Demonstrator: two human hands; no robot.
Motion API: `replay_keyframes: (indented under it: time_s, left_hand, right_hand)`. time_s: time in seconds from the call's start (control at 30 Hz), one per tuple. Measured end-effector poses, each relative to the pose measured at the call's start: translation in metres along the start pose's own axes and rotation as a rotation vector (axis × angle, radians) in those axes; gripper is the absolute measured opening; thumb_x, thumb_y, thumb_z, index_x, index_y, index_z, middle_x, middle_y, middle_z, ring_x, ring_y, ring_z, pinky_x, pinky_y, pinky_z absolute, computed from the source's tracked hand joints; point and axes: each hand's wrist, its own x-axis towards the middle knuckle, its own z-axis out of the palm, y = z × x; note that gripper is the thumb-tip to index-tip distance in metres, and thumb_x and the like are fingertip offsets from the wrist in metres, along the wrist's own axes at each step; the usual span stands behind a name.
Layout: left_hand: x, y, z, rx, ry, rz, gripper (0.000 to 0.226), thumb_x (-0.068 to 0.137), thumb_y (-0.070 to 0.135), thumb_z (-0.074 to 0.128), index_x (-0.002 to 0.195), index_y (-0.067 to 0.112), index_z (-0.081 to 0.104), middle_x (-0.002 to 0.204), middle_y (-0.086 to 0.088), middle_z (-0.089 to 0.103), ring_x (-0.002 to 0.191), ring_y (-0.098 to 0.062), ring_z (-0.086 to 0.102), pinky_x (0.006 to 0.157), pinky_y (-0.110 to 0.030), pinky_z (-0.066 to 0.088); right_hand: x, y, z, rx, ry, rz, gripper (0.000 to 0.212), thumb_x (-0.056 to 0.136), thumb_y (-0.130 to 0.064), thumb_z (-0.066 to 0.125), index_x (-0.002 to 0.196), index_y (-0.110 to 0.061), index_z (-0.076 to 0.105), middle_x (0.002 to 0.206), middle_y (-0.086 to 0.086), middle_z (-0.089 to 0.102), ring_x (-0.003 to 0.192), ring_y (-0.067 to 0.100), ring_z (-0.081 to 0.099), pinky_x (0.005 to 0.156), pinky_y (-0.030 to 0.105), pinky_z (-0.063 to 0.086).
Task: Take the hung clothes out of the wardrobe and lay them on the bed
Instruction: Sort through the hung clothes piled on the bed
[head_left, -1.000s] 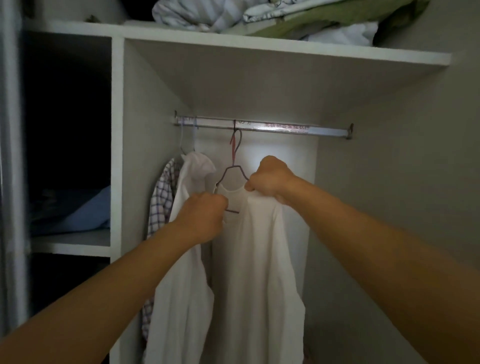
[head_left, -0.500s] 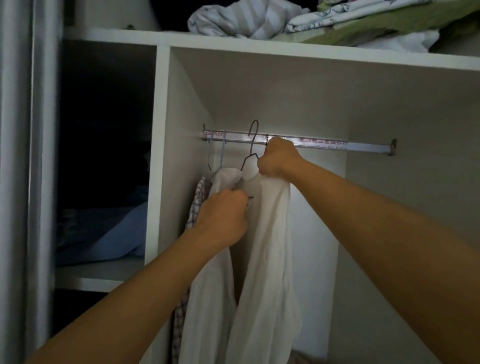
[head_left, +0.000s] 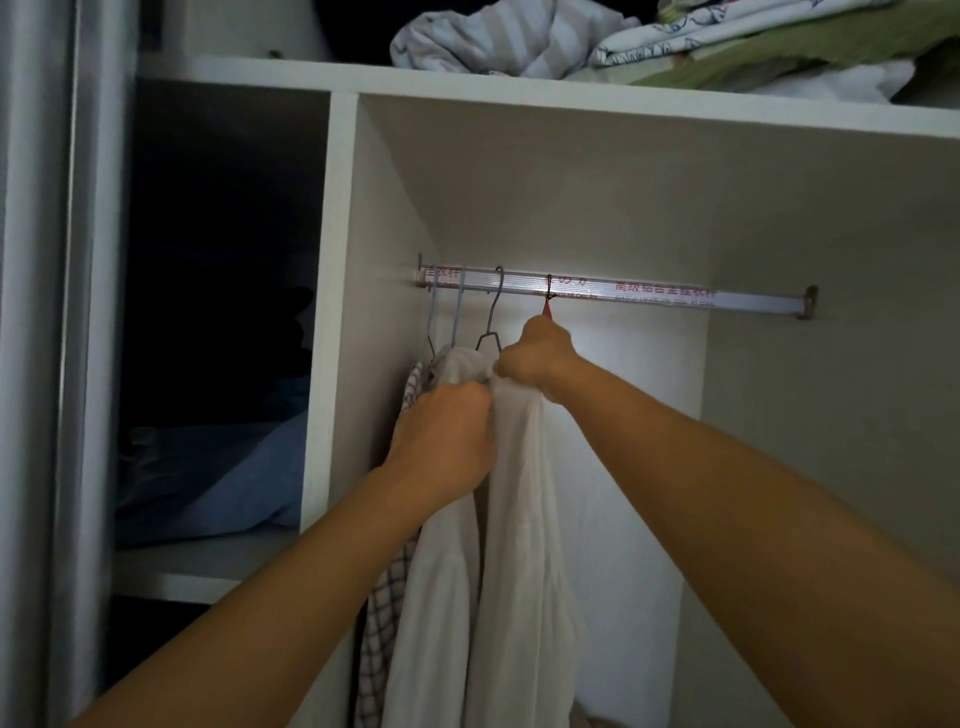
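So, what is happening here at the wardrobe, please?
A person is taking a white garment off the rail. The right hand grips its top just under the red hanger hook, which is on the rail; the left hand bunches the cloth. A second white garment and a checked shirt hang beside it.

both hands (head_left: 537, 358) grip white garment (head_left: 524, 545) top below rail (head_left: 649, 299); checked shirt (head_left: 387, 603) hangs left.

My left hand (head_left: 441, 441) and right hand (head_left: 535, 358) grip the shirt (head_left: 524, 545) below the rail (head_left: 649, 299). Two more shirts hang to its left. A partition (head_left: 332, 312) separates shelves on the left. Bedding (head_left: 498, 36) lies on top.
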Motion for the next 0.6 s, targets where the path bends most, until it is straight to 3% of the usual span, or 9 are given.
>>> replay_keyframes:
  time_s: [0.13, 0.2, 0.3, 0.37, 0.43, 0.53, 0.6]
  left_hand:
    - [-0.003, -0.004, -0.002, -0.029, -0.005, -0.016, 0.018, 0.091, 0.018, 0.054, 0.097, 0.013, 0.070, 0.087, -0.005, 0.070, 0.081, -0.020, 0.065, 0.071, -0.039, 0.056]
    - [-0.005, -0.002, -0.004, -0.056, -0.021, -0.022, 0.017, 0.091, 0.019, 0.055, 0.097, 0.014, 0.071, 0.089, -0.004, 0.070, 0.082, -0.019, 0.065, 0.073, -0.039, 0.056]
    - [-0.011, 0.008, -0.006, -0.057, -0.017, -0.037, 0.019, 0.094, 0.018, 0.052, 0.086, 0.011, 0.067, 0.087, -0.005, 0.068, 0.084, -0.023, 0.064, 0.071, -0.034, 0.051]
    - [-0.016, 0.014, -0.007, -0.036, 0.058, -0.073, 0.016, 0.094, 0.017, 0.052, 0.088, 0.012, 0.066, 0.090, -0.005, 0.068, 0.089, -0.024, 0.063, 0.075, -0.032, 0.049]
    - [-0.021, 0.019, -0.007, -0.021, 0.152, -0.109, 0.009, 0.091, 0.017, 0.056, 0.088, 0.012, 0.064, 0.085, -0.003, 0.067, 0.081, -0.019, 0.062, 0.067, -0.028, 0.046]
    - [-0.031, 0.032, -0.004, -0.006, 0.156, -0.165, 0.008, 0.088, 0.022, 0.060, 0.083, 0.017, 0.062, 0.078, 0.003, 0.065, 0.073, -0.014, 0.061, 0.054, -0.019, 0.037]
    - [-0.040, 0.043, 0.002, -0.012, 0.134, -0.213, 0.013, 0.088, 0.031, 0.060, 0.080, 0.021, 0.061, 0.079, 0.006, 0.065, 0.073, -0.014, 0.061, 0.055, -0.022, 0.037]
  right_hand:
    - [-0.004, 0.010, 0.008, 0.109, -0.021, 0.014, 0.028, 0.091, -0.018, 0.067, 0.075, -0.011, 0.046, 0.080, 0.006, 0.053, 0.069, 0.016, 0.054, 0.054, 0.023, 0.044]
    - [-0.008, 0.013, 0.007, 0.301, -0.076, 0.041, 0.021, 0.095, -0.024, 0.064, 0.087, -0.005, 0.056, 0.087, 0.013, 0.063, 0.077, 0.023, 0.064, 0.065, 0.029, 0.055]
    - [-0.021, 0.021, 0.004, 0.586, -0.126, 0.092, 0.026, 0.100, -0.022, 0.054, 0.096, 0.002, 0.063, 0.088, 0.018, 0.071, 0.071, 0.025, 0.071, 0.066, 0.032, 0.061]
    - [-0.031, 0.029, 0.005, 0.591, -0.097, 0.098, 0.027, 0.100, -0.022, 0.053, 0.098, 0.001, 0.065, 0.089, 0.018, 0.072, 0.076, 0.028, 0.073, 0.072, 0.037, 0.062]
    - [-0.045, 0.043, 0.007, 0.527, -0.091, 0.094, 0.025, 0.099, -0.023, 0.054, 0.098, -0.001, 0.067, 0.087, 0.015, 0.072, 0.079, 0.027, 0.072, 0.076, 0.038, 0.061]
    - [-0.068, 0.068, 0.006, 0.460, -0.152, 0.097, 0.021, 0.096, -0.023, 0.057, 0.096, -0.005, 0.066, 0.090, 0.011, 0.072, 0.082, 0.023, 0.071, 0.079, 0.036, 0.060]
    - [-0.085, 0.086, 0.002, 0.421, -0.187, 0.105, 0.016, 0.095, -0.023, 0.060, 0.089, -0.008, 0.066, 0.093, 0.011, 0.072, 0.085, 0.023, 0.070, 0.081, 0.036, 0.060]
